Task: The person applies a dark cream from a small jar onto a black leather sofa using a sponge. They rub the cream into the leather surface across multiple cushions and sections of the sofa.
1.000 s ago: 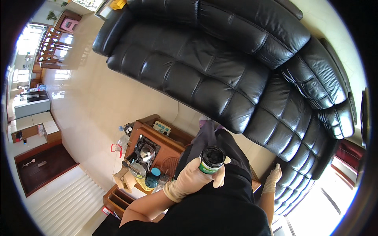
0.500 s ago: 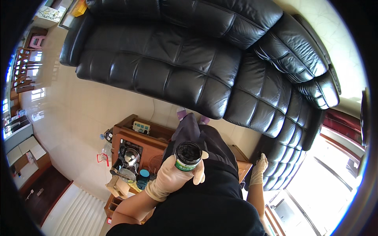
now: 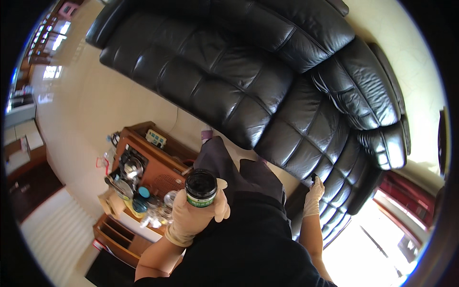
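While the black leather sofa [image 3: 248, 91] fills most of the view, curving from upper left down to the right edge, I stand just in front of it in dark clothes on a pale floor [image 3: 86, 105]. Beside my left leg sits a low wooden desk [image 3: 158, 167], its top crowded with a small tray of metal teaware [image 3: 129, 170], a blue-lidded container [image 3: 141, 201] and some clear glass pieces. My left hand [image 3: 193, 213], in a cream glove, has its grip wrapped tight around a small dark jar [image 3: 201, 187] with a black lid and a green label band, held upright at waist height above the near edge of the desk. My right hand [image 3: 314, 197], also gloved, hangs low at my side just beside the sofa's end cushions, a small dark thing at its fingertips; whether that grip is closed on it I cannot tell.
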A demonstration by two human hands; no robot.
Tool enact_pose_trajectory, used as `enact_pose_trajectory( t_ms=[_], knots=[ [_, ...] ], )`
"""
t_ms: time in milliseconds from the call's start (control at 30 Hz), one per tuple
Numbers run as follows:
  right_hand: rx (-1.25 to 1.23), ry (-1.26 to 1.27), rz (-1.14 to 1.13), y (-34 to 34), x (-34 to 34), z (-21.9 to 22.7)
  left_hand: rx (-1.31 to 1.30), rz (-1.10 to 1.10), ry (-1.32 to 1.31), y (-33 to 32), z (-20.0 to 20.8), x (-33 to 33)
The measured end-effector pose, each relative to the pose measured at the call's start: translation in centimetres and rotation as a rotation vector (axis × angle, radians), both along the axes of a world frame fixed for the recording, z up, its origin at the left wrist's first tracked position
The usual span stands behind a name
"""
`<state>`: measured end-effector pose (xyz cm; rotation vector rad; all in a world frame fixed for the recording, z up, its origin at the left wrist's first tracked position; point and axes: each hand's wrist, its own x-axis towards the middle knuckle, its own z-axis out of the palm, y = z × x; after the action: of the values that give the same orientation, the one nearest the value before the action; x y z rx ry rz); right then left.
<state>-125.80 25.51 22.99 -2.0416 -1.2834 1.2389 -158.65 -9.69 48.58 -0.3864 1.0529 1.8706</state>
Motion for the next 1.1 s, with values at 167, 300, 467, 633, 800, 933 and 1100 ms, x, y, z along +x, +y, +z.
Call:
enact_pose_trajectory(
  t_ms=[167,300,467,633,800,933,1100],
  knots=[
    [-0.067,-0.055,0.16,9.5,2.3,-2.8,-0.001,0.256,0.054,6.7,-1.7,9.8],
    [-0.008,-0.087,0.404,17.3,6.3,-2.8,-0.319,0.267,0.089,9.8,-1.9,17.6],
    [-0.059,-0.226,0.507,23.2,10.1,-2.6,-0.13,0.539,-0.071,11.5,-1.3,23.3],
    [-0.118,-0.246,0.705,22.3,7.0,-1.9,-0.054,0.728,-0.03,11.2,-3.0,27.5],
    [-0.084,-0.183,1.004,18.4,0.7,-3.2,-0.09,0.823,-0.003,12.0,-8.3,28.9],
    [-0.004,-0.199,1.299,14.3,-2.3,-6.0,-0.159,0.785,-0.034,11.3,-12.7,29.7],
    [-0.015,-0.122,1.562,7.5,-4.4,-9.6,-0.082,0.852,-0.178,10.3,-18.1,32.4]
  ],
)
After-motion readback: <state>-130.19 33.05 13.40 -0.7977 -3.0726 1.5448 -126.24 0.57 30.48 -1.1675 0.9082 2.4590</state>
